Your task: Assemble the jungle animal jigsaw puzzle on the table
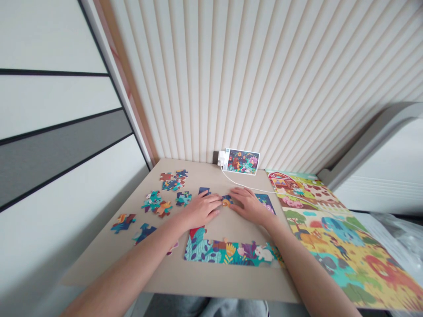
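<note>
Left hand (pixel 200 210), right hand (pixel 251 206), jigsaw piece (pixel 226 202) between

The puzzle strip (pixel 231 254) looks teal, purple and yellow, leaf-patterned.

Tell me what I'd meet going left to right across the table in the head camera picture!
loose jigsaw puzzle pieces → left hand → right hand → large illustrated animal puzzle mat
</note>
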A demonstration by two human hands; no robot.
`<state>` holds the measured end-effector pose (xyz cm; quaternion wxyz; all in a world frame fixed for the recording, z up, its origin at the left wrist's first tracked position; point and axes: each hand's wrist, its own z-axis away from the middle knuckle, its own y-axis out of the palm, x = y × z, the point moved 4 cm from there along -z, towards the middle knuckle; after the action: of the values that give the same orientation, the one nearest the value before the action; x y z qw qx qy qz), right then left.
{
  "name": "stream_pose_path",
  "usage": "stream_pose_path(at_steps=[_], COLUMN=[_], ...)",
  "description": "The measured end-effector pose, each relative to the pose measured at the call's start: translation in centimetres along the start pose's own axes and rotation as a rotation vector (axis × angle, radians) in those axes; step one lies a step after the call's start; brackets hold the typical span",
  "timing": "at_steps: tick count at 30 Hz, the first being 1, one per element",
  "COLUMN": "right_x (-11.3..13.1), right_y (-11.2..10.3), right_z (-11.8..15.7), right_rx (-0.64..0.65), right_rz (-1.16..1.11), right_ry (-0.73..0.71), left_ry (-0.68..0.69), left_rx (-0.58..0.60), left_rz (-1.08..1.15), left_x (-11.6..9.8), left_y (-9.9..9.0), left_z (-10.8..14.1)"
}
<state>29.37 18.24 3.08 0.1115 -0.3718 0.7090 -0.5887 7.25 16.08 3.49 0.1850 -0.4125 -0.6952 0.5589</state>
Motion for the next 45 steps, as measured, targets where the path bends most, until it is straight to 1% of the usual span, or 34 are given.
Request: stream_pose_path(at_steps=[4, 7, 9, 13, 15, 18, 23, 28, 32, 36, 40, 45], right_x=[1.2, 1.0, 0.0, -3.5, -4.7, -5.3, -5.2, -4.9, -4.0, -3.3, -3.3, -2.5], right_y=[0.1, -0.4, -0.9, -1.5, -1.4, -1.1, -1.1, -1.3, -1.3, -1.0, -0.8, -1.0], right_z=[-0.4, -0.3, -0.1, 0.9, 1.3, 1.4, 1.1, 1.1, 1.0, 0.8, 0.6, 0.0], right_rx=[0.004, 0.000, -0.013, -0.031, -0.027, -0.019, -0.008, 0.022, -0.003, -0.020, -0.039, -0.132], right_rz=[-0.033, -0.009, 0.021, 0.047, 0.031, 0.000, 0.011, 0.015, 0.051, 0.066, 0.046, -0.008], right_ry=[-0.023, -0.041, 0.001, 0.163, 0.178, 0.153, 0.167, 0.185, 0.222, 0.249, 0.212, 0.131], left_ry=[-0.127, -0.227, -0.273, -0.296, -0.301, -0.336, -0.364, -0.357, -0.360, -0.363, -0.355, -0.367], left_rx=[-0.111, -0.159, -0.151, -0.118, -0.111, -0.115, -0.106, -0.108, -0.098, -0.115, -0.115, -0.123], left_rz=[-0.108, -0.176, -0.194, -0.167, -0.149, -0.165, -0.188, -0.214, -0.222, -0.209, -0.220, -0.215], left_x=[1.6, 3.0, 3.6, 4.1, 4.3, 4.8, 5.5, 5.3, 5.1, 5.0, 4.8, 4.6], left_y=[-1.0, -1.5, -1.4, -0.8, -0.5, -0.3, -0.2, -0.2, -0.1, -0.2, -0.2, -0.4], left_z=[0.2, 0.7, 1.0, 1.2, 1.2, 1.4, 1.6, 1.6, 1.6, 1.6, 1.7, 1.6])
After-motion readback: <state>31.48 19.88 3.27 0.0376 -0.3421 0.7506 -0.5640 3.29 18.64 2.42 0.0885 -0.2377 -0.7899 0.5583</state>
